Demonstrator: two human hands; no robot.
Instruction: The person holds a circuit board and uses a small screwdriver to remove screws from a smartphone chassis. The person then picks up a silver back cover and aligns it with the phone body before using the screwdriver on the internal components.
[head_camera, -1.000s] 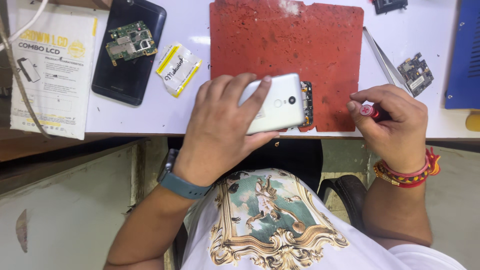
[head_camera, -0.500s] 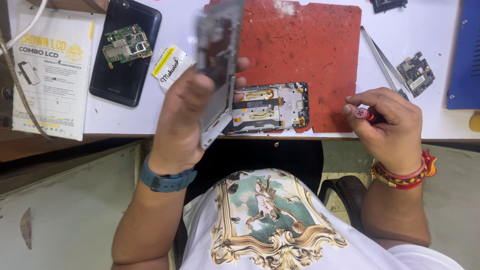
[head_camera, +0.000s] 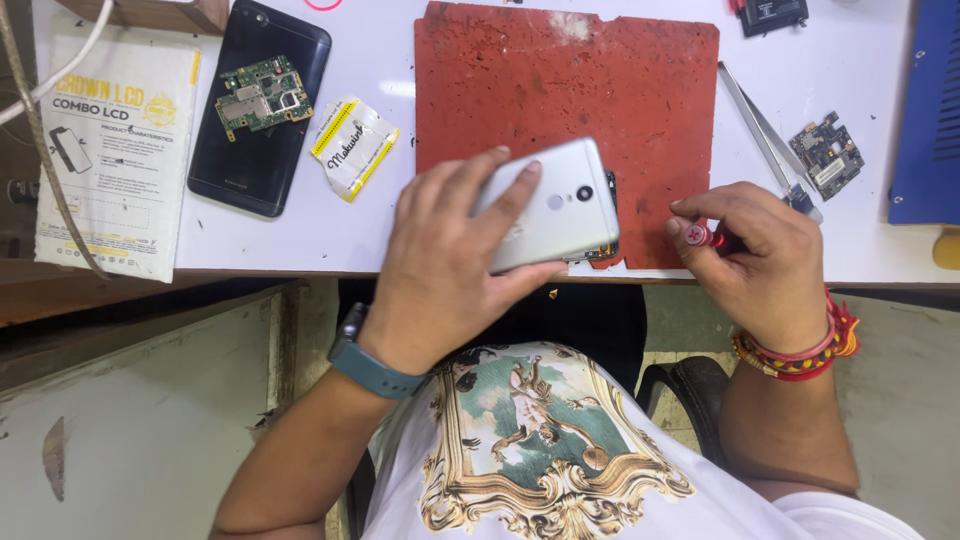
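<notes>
We take the red work mat as our landmark. At its near edge, the left hand grips a silver phone back cover, fingers spread across it, covering a phone body whose edge just shows beneath. Right of the mat's near corner, the right hand is closed around a red-capped screwdriver. Tweezers and a small circuit board lie right of the mat. Left of it lie a yellow-striped packet and a black phone carrying a green circuit board.

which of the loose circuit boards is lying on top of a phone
The green circuit board at upper left: it rests on the black phone. The dark circuit board at right lies bare on the white table beside the tweezers.
</notes>
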